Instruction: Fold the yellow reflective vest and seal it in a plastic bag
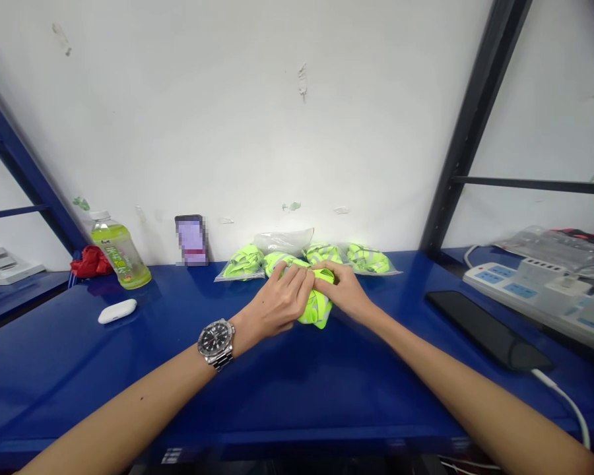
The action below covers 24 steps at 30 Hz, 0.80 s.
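Observation:
Bunched between my hands is a bright yellow-green cloth with grey reflective stripes, like a folded safety vest, held above the blue table. My left hand is closed around its left side, a watch on that wrist. My right hand pinches the upper right part, close to the left fingers. Behind them, against the wall, lie several clear plastic bags with similar yellow-green striped bundles, one at the left and another at the right. My fingers hide part of the cloth.
On the left stand a green drink bottle, a red crumpled cloth and a white earphone case. A phone leans on the wall. At the right lie a dark phone with a white cable and power strips. Metal posts flank the table.

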### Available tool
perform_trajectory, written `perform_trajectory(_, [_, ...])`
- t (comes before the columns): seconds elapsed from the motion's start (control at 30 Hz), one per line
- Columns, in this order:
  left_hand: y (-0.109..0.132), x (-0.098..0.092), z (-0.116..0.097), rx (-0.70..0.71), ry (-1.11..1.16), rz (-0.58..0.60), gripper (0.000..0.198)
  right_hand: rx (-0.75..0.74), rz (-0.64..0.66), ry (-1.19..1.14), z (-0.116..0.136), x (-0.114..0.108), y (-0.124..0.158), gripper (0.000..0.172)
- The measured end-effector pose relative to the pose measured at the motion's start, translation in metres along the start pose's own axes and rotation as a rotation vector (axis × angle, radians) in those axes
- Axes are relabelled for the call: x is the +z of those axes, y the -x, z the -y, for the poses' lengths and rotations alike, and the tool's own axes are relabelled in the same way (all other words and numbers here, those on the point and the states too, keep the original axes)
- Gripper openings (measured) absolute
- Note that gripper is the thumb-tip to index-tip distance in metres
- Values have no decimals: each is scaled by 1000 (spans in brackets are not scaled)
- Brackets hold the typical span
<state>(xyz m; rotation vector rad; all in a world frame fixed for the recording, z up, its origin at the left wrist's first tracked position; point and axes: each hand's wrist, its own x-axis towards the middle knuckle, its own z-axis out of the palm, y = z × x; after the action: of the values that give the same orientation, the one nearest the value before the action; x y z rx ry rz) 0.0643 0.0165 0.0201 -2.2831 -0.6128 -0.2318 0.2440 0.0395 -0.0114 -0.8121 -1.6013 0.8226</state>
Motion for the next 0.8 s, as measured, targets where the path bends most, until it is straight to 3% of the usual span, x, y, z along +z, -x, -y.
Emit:
perform_trajectory(0.1, [0, 0, 0, 40, 48, -12, 59, 19, 146, -41, 3, -5, 1, 22])
perform_trajectory(0.2, [-1, 1, 1, 43, 92, -72, 56, 164, 250, -315, 7, -8, 6, 24])
perform_trajectory(0.3, [-2, 2, 4, 38, 107, -155, 54, 297, 301, -537, 10, -6, 11, 39])
perform_trajectory(0.47, [-1, 1, 7, 104, 37, -256, 50, 369, 338, -787, 10, 3, 17, 61])
perform_trajectory(0.63, [-1, 1, 1, 138, -58, -419, 35, 415, 344, -962, 10, 4, 18, 63])
perform_trajectory(0.8, [-5, 12, -4, 126, -81, -572, 32, 416, 336, -924, 14, -3, 15, 65])
